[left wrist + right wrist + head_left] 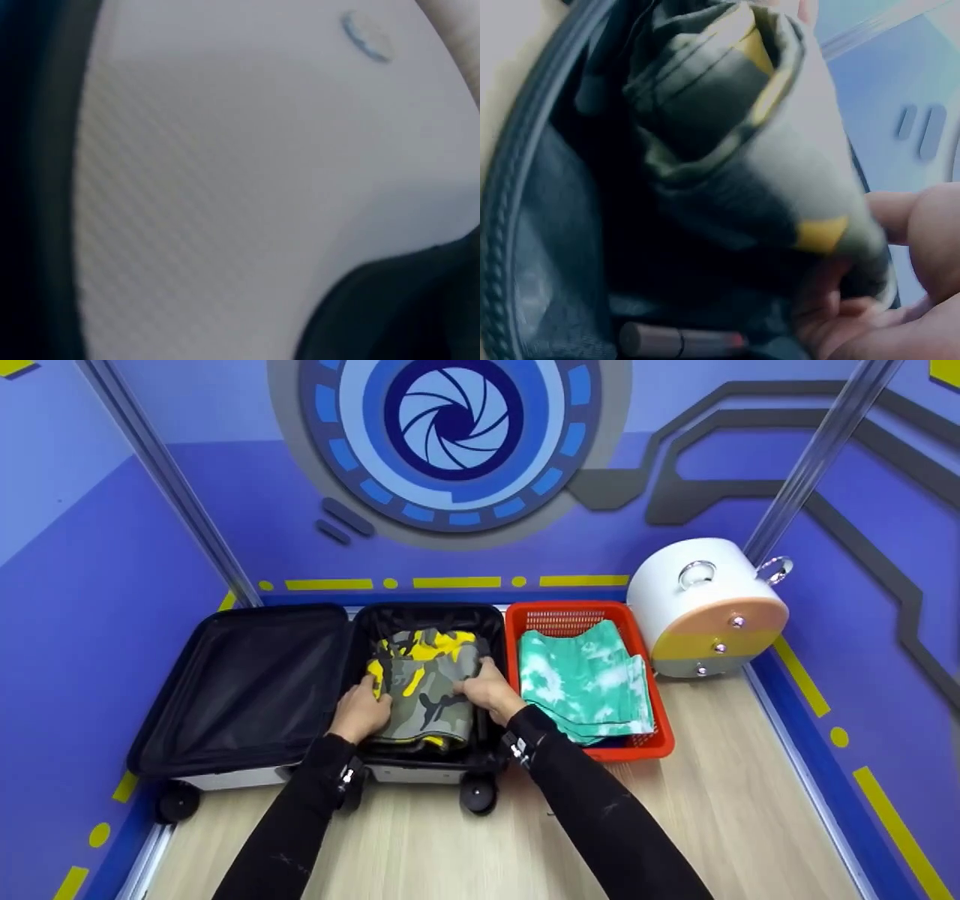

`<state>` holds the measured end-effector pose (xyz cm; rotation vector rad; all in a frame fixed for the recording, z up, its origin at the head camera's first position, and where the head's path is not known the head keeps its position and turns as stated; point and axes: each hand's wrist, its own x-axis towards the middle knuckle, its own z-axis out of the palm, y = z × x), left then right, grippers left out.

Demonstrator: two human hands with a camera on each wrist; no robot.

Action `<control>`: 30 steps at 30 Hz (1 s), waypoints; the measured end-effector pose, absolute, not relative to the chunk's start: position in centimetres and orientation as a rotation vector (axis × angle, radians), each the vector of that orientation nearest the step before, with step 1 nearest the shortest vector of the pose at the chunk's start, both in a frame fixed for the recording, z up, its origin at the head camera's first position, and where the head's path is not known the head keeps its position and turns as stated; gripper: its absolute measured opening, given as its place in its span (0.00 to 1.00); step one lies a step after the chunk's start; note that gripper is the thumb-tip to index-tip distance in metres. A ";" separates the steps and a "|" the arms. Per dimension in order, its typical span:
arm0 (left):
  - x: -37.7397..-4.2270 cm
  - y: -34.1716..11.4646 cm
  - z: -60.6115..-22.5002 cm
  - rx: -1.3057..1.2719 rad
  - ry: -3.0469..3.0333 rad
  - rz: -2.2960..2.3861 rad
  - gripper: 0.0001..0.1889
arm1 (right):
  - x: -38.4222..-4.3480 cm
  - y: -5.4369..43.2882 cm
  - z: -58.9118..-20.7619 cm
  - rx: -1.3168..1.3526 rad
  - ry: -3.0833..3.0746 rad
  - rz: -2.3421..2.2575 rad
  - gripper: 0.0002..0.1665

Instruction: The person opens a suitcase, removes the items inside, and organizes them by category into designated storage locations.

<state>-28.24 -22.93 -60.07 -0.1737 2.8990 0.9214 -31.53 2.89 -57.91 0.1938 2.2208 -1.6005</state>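
Observation:
A folded camouflage garment (431, 701) in grey, black and yellow lies in the right half of an open black-lined suitcase (491, 619). My left hand (361, 711) grips its left edge, thumb on top. On the opposite edge, my right hand (489, 690) pinches the fabric between thumb and fingers. The right wrist view shows the garment's rolled layers (727, 142) raised at one end, over the dark lining. Below them lies a pale tube-like piece (682, 340). Only the suitcase's white outer shell (225, 165) fills most of the left wrist view; the left hand is hidden there.
The suitcase's other half (247, 690) lies open at the left. To the right stands a red basket (660, 742) holding a folded green-and-white tie-dye cloth (585, 682). Beyond it, a white rounded drawer box (675, 577) stands by the wall. Wheels (478, 793) project at the suitcase's front.

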 end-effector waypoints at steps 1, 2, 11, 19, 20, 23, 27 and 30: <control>-28.3 -23.0 -60.1 -0.174 2.894 0.916 0.35 | -31.4 2.8 -57.5 0.179 2.205 -1.639 0.55; -28.4 -23.0 -60.1 -0.178 2.882 0.914 0.35 | -31.4 2.6 -57.1 0.161 2.188 -1.682 0.55; -29.1 -23.4 -60.3 -0.234 2.780 1.057 0.32 | -29.9 1.1 -52.9 0.014 2.100 -1.904 0.50; -30.9 -24.4 -62.0 -0.263 2.617 1.236 0.38 | -28.8 1.2 -50.0 -0.040 2.015 -2.039 0.47; -31.0 -24.4 -62.1 -0.253 2.611 1.254 0.39 | -28.7 1.3 -49.6 -0.045 1.999 -2.051 0.47; -30.6 -23.9 -61.7 -0.218 2.567 1.312 0.42 | -28.5 1.9 -48.8 -0.051 1.941 -2.085 0.47; -29.5 -22.7 -60.0 -0.193 2.342 1.522 0.41 | -28.2 2.8 -47.8 -0.052 1.888 -2.099 0.48; -29.4 -22.0 -59.6 -0.218 2.144 1.703 0.36 | -28.1 3.4 -47.1 -0.045 1.889 -2.110 0.47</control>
